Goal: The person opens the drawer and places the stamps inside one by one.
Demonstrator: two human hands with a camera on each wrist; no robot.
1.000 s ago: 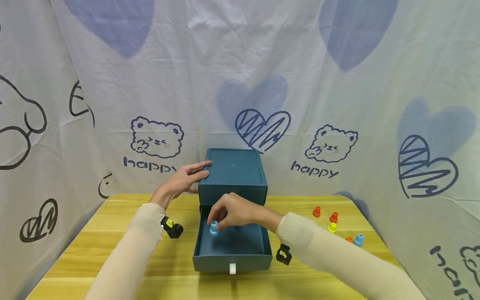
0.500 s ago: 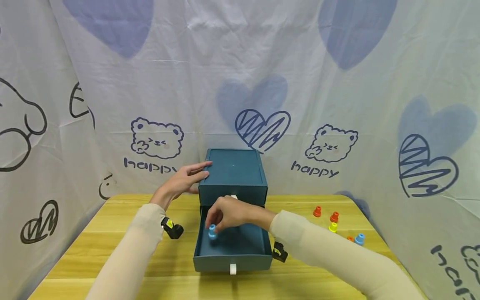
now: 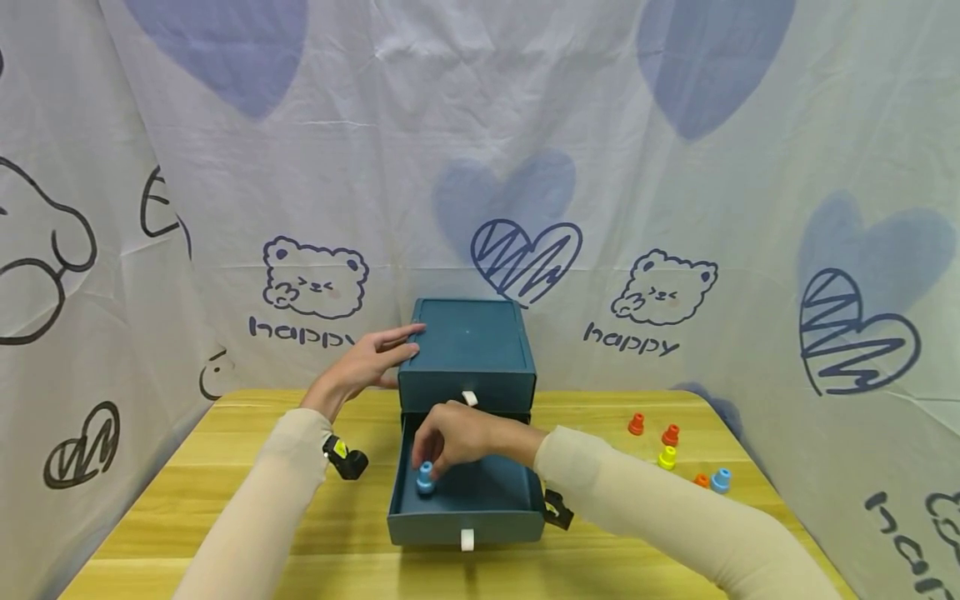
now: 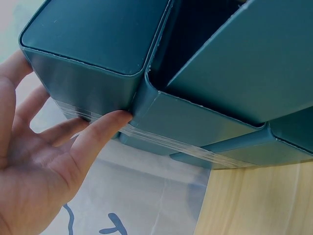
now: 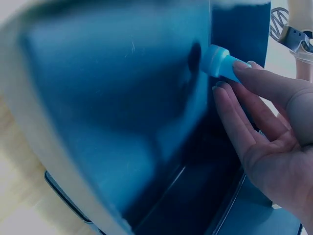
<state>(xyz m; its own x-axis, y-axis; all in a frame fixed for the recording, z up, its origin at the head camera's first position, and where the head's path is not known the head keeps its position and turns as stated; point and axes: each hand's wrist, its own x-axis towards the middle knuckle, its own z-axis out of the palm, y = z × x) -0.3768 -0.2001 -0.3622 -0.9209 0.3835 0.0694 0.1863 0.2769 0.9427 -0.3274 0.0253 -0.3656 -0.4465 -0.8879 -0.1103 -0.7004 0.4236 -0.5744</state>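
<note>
One dark teal plastic drawer point(image 3: 435, 529), with a light-blue plastic peg with a flared base point(image 3: 425, 479) low inside, near its left wall.
The right hand point(image 3: 459, 435) pinches the peg's narrow end; whether the base touches the drawer floor, I cannot tell. Best set it upright, then release gently. Farther back, the left hand point(image 3: 367, 362) rests, fingers extended, against the dark teal box-shaped cabinet point(image 3: 471, 333), which should help steady it.
</note>
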